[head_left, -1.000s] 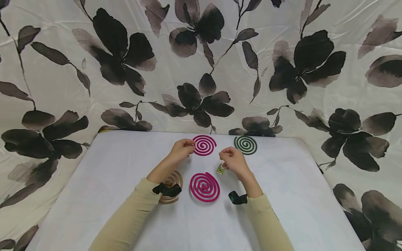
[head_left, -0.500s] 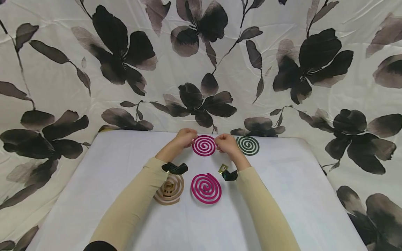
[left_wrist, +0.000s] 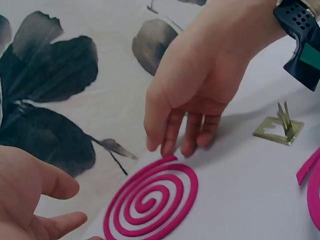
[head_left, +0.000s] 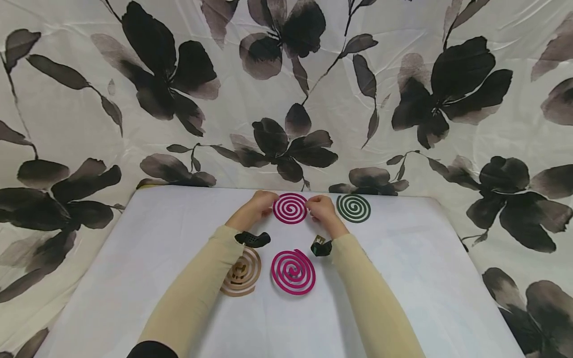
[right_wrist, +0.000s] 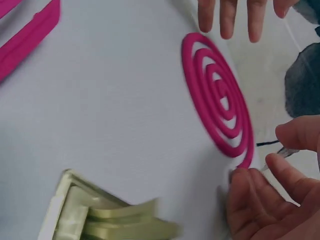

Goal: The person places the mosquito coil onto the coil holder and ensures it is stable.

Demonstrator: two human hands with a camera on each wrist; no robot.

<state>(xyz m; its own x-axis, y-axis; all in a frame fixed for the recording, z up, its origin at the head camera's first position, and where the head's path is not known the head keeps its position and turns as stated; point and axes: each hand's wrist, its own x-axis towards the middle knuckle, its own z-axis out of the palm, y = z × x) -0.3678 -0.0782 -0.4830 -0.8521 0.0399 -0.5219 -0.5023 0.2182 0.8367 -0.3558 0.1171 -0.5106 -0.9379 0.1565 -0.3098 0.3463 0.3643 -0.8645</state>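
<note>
A flat pink mosquito coil point(head_left: 290, 209) lies near the table's far edge, between both hands. My left hand point(head_left: 256, 208) is at its left side; in the left wrist view its fingers point(left_wrist: 62, 222) are spread and apart from the coil. On the other side, my right hand point(head_left: 323, 211) touches the coil's outer tail with its fingertips, thumb held away, as the right wrist view shows. A small gold metal coil stand point(left_wrist: 290, 132) with upright prongs sits on the table near the right hand. In the head view the right wrist camera partly covers it.
Nearer the body lies another pink coil point(head_left: 293, 272). Left of it a brown coil point(head_left: 241, 271), with a gold piece at its middle, is partly hidden by the left sleeve. A green coil point(head_left: 353, 208) lies far right. Floral cloth point(head_left: 291, 149) hangs behind the white table point(head_left: 385, 278).
My right hand has moved from beside the metal stand up to the far pink coil's right side, leaving the stand on the table. The left hand stays at the coil's left, shifting only slightly.
</note>
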